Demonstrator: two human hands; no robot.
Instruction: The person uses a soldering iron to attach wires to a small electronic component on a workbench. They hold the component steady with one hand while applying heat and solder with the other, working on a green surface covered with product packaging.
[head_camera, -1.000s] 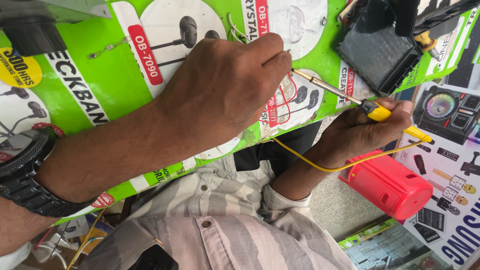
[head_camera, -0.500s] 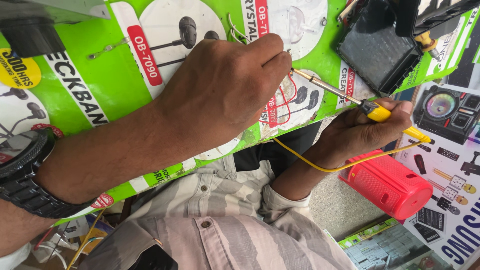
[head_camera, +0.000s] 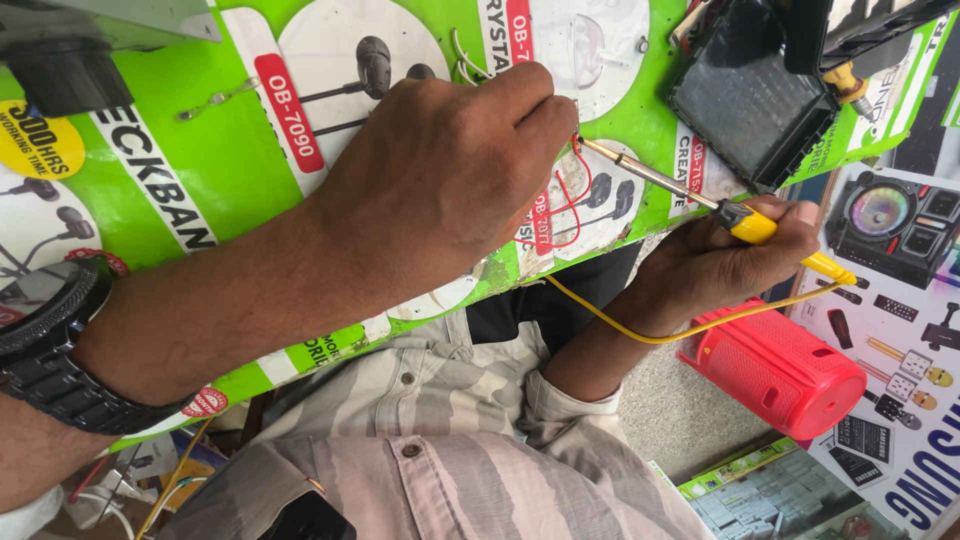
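My left hand (head_camera: 440, 170) reaches across a green printed board (head_camera: 200, 160) and pinches thin red wires (head_camera: 572, 195) between its fingertips; whatever the wires lead to is hidden under the fingers. My right hand (head_camera: 715, 265) grips a soldering iron by its yellow handle (head_camera: 752, 224). The iron's metal shaft (head_camera: 640, 172) points up and left, with its tip touching the spot beside my left fingertips. A yellow cord (head_camera: 680, 330) trails from the iron under my right wrist.
A black open casing (head_camera: 750, 95) lies at the top right with a yellow-handled tool (head_camera: 848, 85) next to it. A red cylindrical speaker (head_camera: 775, 365) lies at the right below my right hand. A black watch (head_camera: 50, 350) is on my left wrist.
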